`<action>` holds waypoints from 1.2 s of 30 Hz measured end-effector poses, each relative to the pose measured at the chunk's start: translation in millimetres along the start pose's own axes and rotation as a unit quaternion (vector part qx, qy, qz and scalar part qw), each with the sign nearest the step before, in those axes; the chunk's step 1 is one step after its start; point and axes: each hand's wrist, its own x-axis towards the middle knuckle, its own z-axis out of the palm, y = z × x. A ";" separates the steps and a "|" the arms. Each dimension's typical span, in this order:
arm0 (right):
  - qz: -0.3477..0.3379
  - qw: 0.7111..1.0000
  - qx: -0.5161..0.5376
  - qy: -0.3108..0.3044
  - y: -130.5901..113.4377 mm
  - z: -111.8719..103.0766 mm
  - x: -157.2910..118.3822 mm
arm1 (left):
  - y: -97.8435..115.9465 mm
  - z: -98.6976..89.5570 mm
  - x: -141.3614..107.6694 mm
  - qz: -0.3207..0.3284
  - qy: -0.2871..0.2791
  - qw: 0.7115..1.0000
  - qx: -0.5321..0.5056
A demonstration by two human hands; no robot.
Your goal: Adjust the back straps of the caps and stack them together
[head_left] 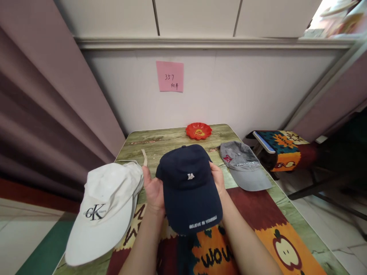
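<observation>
A navy baseball cap (187,185) with a small white "LA" mark is held up over the table, its brim tilted down toward me. My left hand (155,193) supports the cap's left side, thumb raised away from it and fingers hidden behind. On the other side, my right hand (218,177) grips the cap's edge, most fingers out of sight. White caps, apparently stacked, lie left of my left hand; the top white cap (100,214) bears "CK" lettering. To the right of my right hand rests a grey cap (243,166) with a red patch.
Near the back edge of the wood-patterned table (160,139) sits a red scalloped dish (198,130). A colourful cloth runner (258,210) covers the table's front middle. On the wall behind is a pink note (171,77). A smaller covered stand (286,149) is at right.
</observation>
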 end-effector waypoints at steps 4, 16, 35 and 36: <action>0.017 0.999 0.001 0.042 3.5 -1.2 3.9 | -9.5 1.6 -3.9 -0.002 -0.003 0.999 -0.033; -0.049 0.997 -0.039 0.045 -24.8 10.0 -3.5 | 28.2 18.6 0.2 0.001 0.067 0.995 0.072; -0.192 0.735 -0.649 0.050 -44.1 -0.3 -21.5 | 39.2 -12.7 1.1 0.155 0.087 0.828 0.531; -0.147 0.722 -0.675 0.026 -47.2 -1.4 -24.1 | 39.2 -15.8 1.8 0.136 0.082 0.820 0.549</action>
